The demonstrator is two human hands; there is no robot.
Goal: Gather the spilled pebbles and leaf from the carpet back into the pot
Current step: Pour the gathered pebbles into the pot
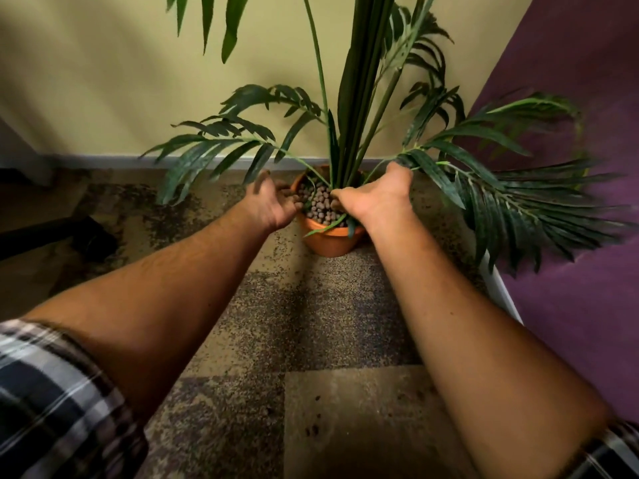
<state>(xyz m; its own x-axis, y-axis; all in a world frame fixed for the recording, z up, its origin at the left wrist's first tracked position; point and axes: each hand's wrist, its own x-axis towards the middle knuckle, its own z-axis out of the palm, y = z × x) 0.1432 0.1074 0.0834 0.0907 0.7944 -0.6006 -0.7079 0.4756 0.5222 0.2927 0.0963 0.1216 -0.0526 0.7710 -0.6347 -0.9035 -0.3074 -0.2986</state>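
An orange pot (328, 240) stands on the carpet by the wall, filled with brown pebbles (320, 205) around the stems of a tall green plant (359, 98). My left hand (271, 202) is cupped at the pot's left rim, fingers apart, with a few pebbles at its fingertips. My right hand (377, 195) rests over the pot's right side, fingers down among the pebbles near the stems. A narrow green leaf (328, 227) lies across the pot's front rim. A few loose pebbles (313, 429) lie on the carpet near me.
Mottled brown carpet (311, 323) covers the floor. A yellow wall (121, 81) with a grey skirting stands behind the pot, a purple wall (570, 288) to the right. A dark object (69, 236) lies at the left. Fronds spread low on both sides of the pot.
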